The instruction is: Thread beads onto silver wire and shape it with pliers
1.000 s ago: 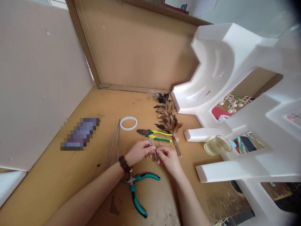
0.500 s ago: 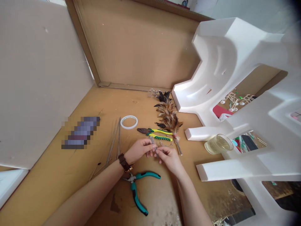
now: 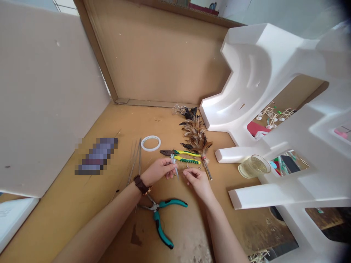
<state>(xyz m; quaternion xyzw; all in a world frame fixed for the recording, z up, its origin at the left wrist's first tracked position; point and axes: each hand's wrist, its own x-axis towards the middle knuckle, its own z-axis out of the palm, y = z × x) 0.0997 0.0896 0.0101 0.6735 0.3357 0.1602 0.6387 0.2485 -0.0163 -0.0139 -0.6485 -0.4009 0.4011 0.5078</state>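
My left hand point(image 3: 160, 171), a dark strap on its wrist, pinches a small pale-grey bundle of thin, straight pieces point(image 3: 173, 161); what they are made of is unclear. Just right of it, my right hand point(image 3: 197, 182) has thumb and forefinger pressed together, apart from the bundle; anything in that pinch is too small to make out. Beyond the hands lie pliers with yellow-green handles point(image 3: 188, 161). Teal-handled pliers point(image 3: 155, 207) rest spread on the table below my left wrist. Thin wires point(image 3: 134, 162) lie left of my left hand.
A roll of white tape point(image 3: 142, 144) and a bundle of brown feathers point(image 3: 193, 129) lie farther back. A clear cup of yellowish liquid point(image 3: 253, 168) stands by white molded foam point(image 3: 255, 195) at right. Cardboard point(image 3: 164, 54) walls the back; a pixelated object point(image 3: 97, 155) lies left.
My hands have come apart. The left has shifted slightly left with the grey bundle, now more upright, and my right fingers no longer touch it.
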